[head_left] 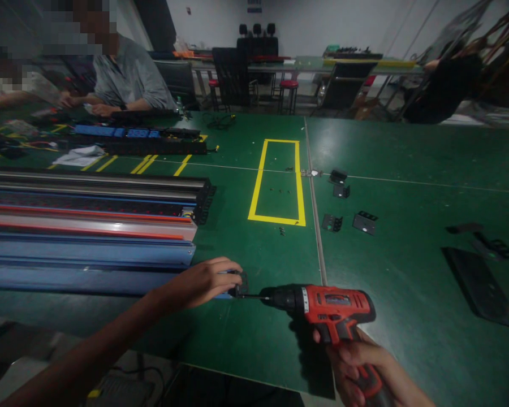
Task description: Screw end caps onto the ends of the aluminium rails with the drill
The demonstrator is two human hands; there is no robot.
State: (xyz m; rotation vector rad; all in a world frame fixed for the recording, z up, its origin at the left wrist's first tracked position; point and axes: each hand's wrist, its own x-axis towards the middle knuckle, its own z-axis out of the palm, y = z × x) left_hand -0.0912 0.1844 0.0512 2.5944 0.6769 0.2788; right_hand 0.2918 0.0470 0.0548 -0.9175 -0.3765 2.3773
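My right hand (358,362) is wrapped round the grip of a red and black cordless drill (339,305). The drill lies level, and its long thin bit (252,297) points left, with the tip at a small black bracket (243,281). My left hand (210,278) closes its fingers over that bracket at the right end of the nearest long blue rail (89,278). Those fingers hide part of the bracket and the rail end, so whether a screw sits at the bit tip cannot be made out.
More long rails (110,229) lie side by side on the green table (254,339). Loose black brackets (365,223) and a dark flat piece (477,282) lie to the right. Small screws (282,231) lie near a yellow tape frame (275,219). A person (131,73) sits across at left.
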